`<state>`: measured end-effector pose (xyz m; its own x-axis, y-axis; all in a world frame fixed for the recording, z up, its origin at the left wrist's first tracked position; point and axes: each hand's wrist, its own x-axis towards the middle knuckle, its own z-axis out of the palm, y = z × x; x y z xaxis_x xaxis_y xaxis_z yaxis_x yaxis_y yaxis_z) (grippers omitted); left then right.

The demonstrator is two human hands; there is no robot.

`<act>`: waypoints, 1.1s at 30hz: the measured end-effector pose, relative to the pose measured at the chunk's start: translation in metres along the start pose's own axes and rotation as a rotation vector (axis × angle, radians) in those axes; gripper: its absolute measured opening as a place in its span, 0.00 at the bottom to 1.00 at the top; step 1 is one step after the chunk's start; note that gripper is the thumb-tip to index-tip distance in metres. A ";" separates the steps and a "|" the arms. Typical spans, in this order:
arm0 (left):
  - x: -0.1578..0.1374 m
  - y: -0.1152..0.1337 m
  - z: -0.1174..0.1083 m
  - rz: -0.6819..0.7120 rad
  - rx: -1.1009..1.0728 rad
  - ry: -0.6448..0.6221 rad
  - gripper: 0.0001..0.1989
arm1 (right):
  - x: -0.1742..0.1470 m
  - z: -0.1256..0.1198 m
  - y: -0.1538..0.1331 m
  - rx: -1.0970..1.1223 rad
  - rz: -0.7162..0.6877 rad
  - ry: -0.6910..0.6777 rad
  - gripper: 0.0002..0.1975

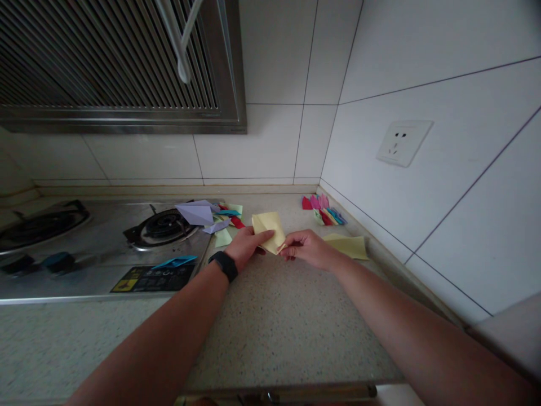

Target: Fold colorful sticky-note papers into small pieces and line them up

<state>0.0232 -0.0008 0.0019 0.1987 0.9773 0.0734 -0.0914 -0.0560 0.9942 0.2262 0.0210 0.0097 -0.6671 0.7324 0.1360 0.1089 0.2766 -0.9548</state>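
Note:
A pale yellow sheet of folded paper (267, 228) is held just above the speckled countertop (279, 327). My left hand (247, 245), with a black watch (225, 266) on its wrist, grips the paper's left side, thumb on top. At the lower right corner, the fingers of my right hand (305, 248) pinch the paper. Behind my right hand lies another yellow paper (349, 247), partly covered by the hand. Left of my left hand is a loose pile of folded papers, among them a lavender paper plane (198, 212) and a pale green piece (223, 238).
Small folded papers in pink, red and blue (323, 210) sit by the back corner. To the left is a gas stove (105, 237), with a blue folded paper (175, 262) on its front. A range hood (127, 67) hangs above; a wall socket (404, 142) is on the right.

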 end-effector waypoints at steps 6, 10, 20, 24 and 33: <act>0.001 -0.003 -0.001 0.032 0.024 0.024 0.20 | 0.003 -0.001 0.007 0.009 0.010 -0.008 0.13; 0.001 0.000 -0.001 0.038 0.027 0.063 0.20 | 0.003 -0.001 0.006 0.010 0.020 -0.010 0.14; 0.007 -0.001 -0.018 0.084 0.033 0.314 0.18 | -0.001 -0.002 -0.005 0.011 0.013 -0.022 0.12; 0.008 0.001 -0.020 0.106 0.026 0.403 0.18 | -0.002 -0.002 -0.005 0.019 0.009 -0.057 0.12; 0.013 -0.002 -0.024 0.207 0.156 0.464 0.16 | 0.001 -0.006 -0.006 0.044 -0.108 0.154 0.12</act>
<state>0.0025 0.0170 -0.0011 -0.2637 0.9284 0.2618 0.0701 -0.2523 0.9651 0.2287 0.0237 0.0176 -0.5521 0.7875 0.2738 0.0083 0.3336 -0.9427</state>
